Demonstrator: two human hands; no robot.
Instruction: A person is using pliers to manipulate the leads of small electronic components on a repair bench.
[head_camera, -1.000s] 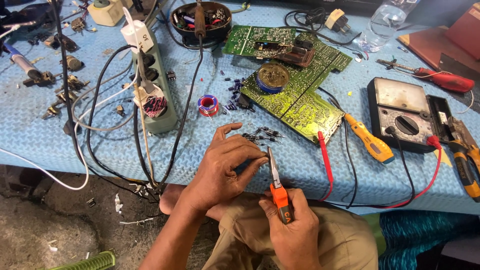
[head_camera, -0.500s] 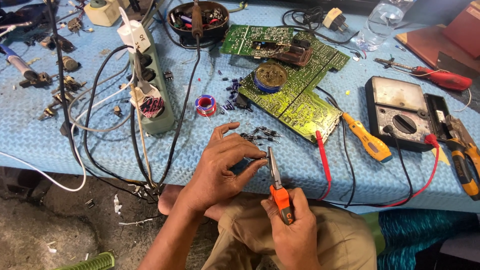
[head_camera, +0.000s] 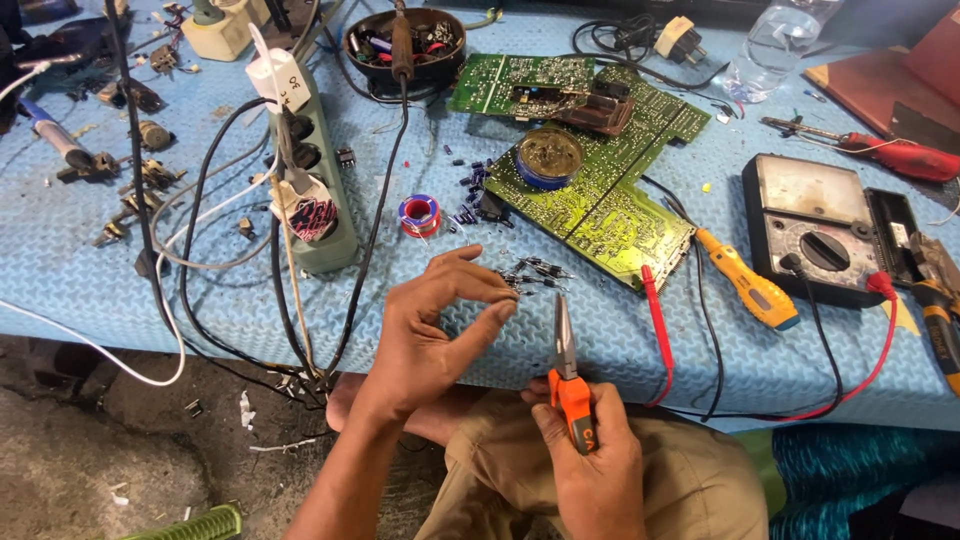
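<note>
My left hand (head_camera: 430, 335) hovers over the near edge of the blue-covered bench (head_camera: 120, 270), thumb and fingers (head_camera: 500, 312) pinched together on a small dark wire-legged component too fine to make out, just beside a scatter of similar small dark components (head_camera: 535, 272) lying on the cover. My right hand (head_camera: 590, 470) wraps its fingers around the orange handles of the needle-nose pliers (head_camera: 567, 370), held upright over my lap with their thin metal tips closed and pointing toward the bench edge, just right of my left fingertips. Beyond lie a green printed circuit board (head_camera: 590, 170), a small spool of solder wire (head_camera: 419, 214), a pale green power strip (head_camera: 320, 190) and a grey analogue multimeter (head_camera: 815, 225).
</note>
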